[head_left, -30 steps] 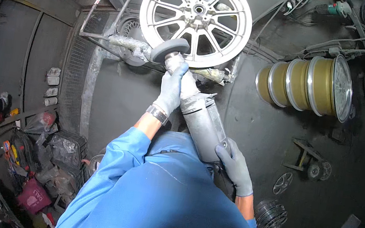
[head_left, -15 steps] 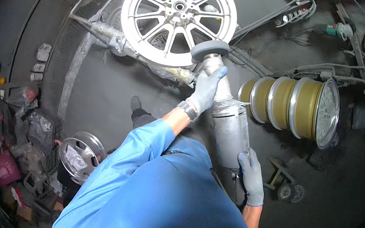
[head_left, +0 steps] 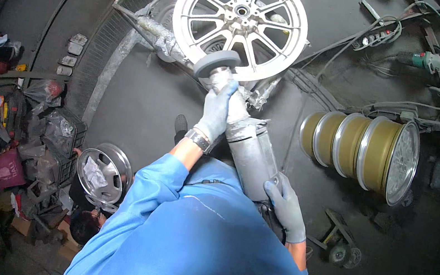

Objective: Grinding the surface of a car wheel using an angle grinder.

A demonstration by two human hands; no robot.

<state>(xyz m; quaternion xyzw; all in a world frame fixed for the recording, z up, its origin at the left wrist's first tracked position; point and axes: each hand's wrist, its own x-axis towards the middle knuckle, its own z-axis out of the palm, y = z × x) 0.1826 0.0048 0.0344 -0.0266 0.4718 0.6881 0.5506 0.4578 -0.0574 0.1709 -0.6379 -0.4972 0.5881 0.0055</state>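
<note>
I hold a large grey power grinder (head_left: 251, 152) slantwise in front of me. At its far end sits a thick round grey disc (head_left: 216, 64). My left hand (head_left: 215, 113), gloved in grey, wraps around the pale neck behind the disc. My right hand (head_left: 287, 208), gloved too, grips the tool's rear end beside my hip. Just beyond the disc, a silver spoked wheel (head_left: 301, 28) rests on a wrapped stand (head_left: 159, 32). The disc overlaps the wheel's near lower-left rim; whether they touch, I cannot tell.
Gold-barrelled rims (head_left: 378, 154) lie in a row at right, near a small caster cart (head_left: 339, 241). Cables and a green angle grinder (head_left: 425, 61) are at far right. At lower left, another person (head_left: 85, 225) is beside a silver rim (head_left: 103, 174) and plastic crates (head_left: 70, 139).
The grinder's disc has moved left along the wheel's near rim, with both my hands still on the tool. The whole view has shifted, and the other person's head now shows at lower left.
</note>
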